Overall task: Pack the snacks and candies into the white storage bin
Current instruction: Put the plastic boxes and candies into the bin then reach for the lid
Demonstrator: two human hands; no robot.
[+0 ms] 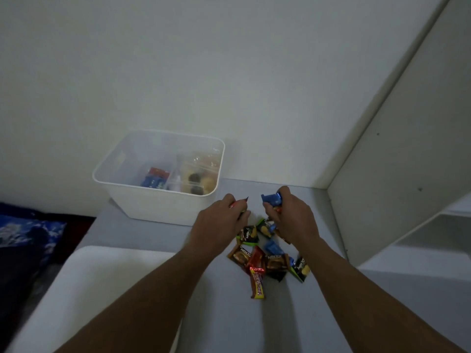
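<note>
The white storage bin (122, 194) stands on the grey surface against the wall; inside lie blue and red packets (155, 180) and a clear bag of cookies (198, 183). My left hand (219, 222) is closed around a red-and-dark wrapper (240, 200), just right of the bin's front corner. My right hand (290, 217) grips a blue snack packet (271, 198). Below both hands lies a pile of several snack packets (270, 261): green, brown, blue and red, with a candy bar (257, 282) at the front.
A white cabinet side panel (397, 174) rises at the right, close to the pile. A white cushion or pad (107, 284) lies at the lower left, and dark blue fabric (28, 233) at the far left. The wall sits right behind the bin.
</note>
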